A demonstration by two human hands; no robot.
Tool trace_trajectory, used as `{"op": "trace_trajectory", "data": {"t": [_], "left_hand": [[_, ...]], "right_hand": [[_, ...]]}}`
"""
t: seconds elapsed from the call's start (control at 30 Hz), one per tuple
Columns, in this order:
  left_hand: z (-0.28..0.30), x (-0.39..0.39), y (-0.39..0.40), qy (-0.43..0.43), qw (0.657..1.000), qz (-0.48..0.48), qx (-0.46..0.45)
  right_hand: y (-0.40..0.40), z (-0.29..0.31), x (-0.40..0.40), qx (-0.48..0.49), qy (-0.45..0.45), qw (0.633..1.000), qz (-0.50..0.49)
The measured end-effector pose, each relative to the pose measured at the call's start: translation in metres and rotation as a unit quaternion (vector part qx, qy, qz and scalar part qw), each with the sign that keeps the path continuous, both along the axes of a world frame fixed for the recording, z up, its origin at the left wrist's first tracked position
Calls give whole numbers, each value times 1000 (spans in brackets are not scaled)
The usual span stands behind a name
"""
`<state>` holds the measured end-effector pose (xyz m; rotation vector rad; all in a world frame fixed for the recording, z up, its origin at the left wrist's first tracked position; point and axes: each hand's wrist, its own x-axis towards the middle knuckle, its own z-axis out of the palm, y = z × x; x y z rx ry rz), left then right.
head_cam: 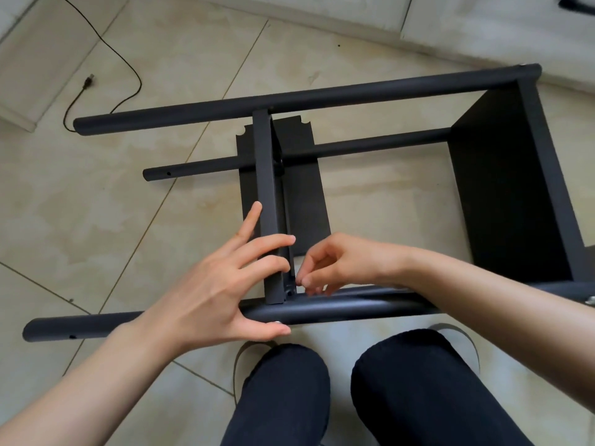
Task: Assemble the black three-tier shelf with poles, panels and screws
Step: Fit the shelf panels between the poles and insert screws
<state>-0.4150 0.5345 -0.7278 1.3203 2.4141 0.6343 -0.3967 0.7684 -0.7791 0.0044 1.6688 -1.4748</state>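
The black shelf frame lies on its side on the tiled floor. A near pole point(338, 309) runs left to right just in front of my knees, a far pole point(306, 98) runs parallel above it, and a lower pole point(199, 167) lies on the floor. The middle panel point(267, 194) stands on edge between the poles; an end panel point(508, 194) is fixed at the right. My left hand point(222, 281) spans the joint, fingers over the middle panel's edge, thumb under the near pole by a screw head point(277, 322). My right hand point(335, 268) pinches something small at the panel's corner, hidden by my fingertips.
A black cable with a plug point(88, 82) trails across the floor at the upper left. White cabinet fronts point(483, 24) line the back. My knees point(354, 391) and shoes sit just behind the near pole. A second screw point(590, 300) shows at the right edge.
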Motion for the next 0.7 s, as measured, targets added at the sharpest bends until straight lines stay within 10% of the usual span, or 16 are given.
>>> {"op": "trace_trajectory", "data": {"t": [0.7], "left_hand": [[-1, 1, 0, -1, 1000, 13, 8]], "right_hand": [[-25, -11, -13, -153, -210, 966, 16]]}}
